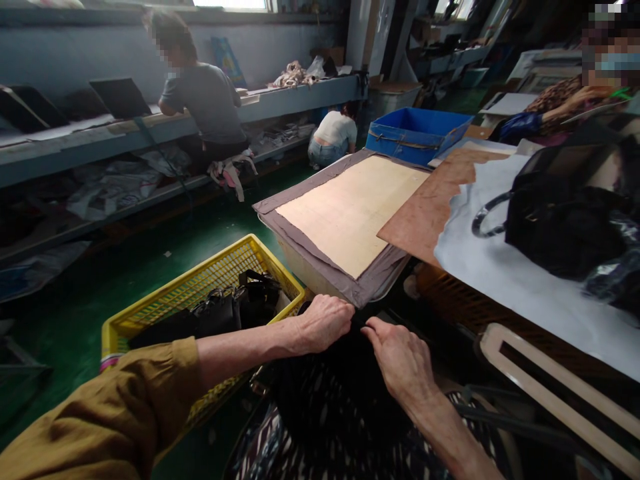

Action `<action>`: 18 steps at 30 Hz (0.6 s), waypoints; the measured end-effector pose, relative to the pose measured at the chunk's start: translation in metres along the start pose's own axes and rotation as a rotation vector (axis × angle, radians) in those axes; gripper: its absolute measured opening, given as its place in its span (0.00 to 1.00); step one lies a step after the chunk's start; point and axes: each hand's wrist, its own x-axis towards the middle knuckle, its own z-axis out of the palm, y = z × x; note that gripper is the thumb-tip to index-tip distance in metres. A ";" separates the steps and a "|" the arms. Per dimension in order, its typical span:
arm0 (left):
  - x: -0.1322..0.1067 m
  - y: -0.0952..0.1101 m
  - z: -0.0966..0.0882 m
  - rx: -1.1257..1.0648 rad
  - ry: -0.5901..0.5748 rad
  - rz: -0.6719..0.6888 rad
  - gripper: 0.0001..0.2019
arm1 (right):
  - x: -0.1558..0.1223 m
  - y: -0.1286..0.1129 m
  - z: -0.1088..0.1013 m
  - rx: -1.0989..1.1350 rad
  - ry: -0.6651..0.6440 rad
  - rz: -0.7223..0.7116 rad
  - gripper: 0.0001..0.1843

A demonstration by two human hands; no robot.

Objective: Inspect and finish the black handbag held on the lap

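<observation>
A black bag [333, 393] lies across the lap, over dark patterned cloth; its details are lost in shadow, apart from a metal fitting at its left side. My left hand [327, 325] is closed, its fingers pinching the bag's upper edge. Just to the right, my right hand [403, 357] also grips that edge, thumb against bent forefinger. A small gap separates the two hands. Close by on the left stands a yellow plastic basket [173, 283] with several black bags [235, 307] in it.
Ahead is a covered bin topped by a pale board [350, 207]. At right, a brown board [430, 207] and white sheet [480, 267] carry black handbags [560, 200]. A blue crate [400, 143] stands behind. Three people are around: at the bench [300, 97], crouching, and at far right.
</observation>
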 end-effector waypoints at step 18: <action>-0.037 -0.087 0.006 -0.621 -0.147 -0.085 0.18 | 0.027 0.012 0.029 -0.055 0.276 -0.386 0.18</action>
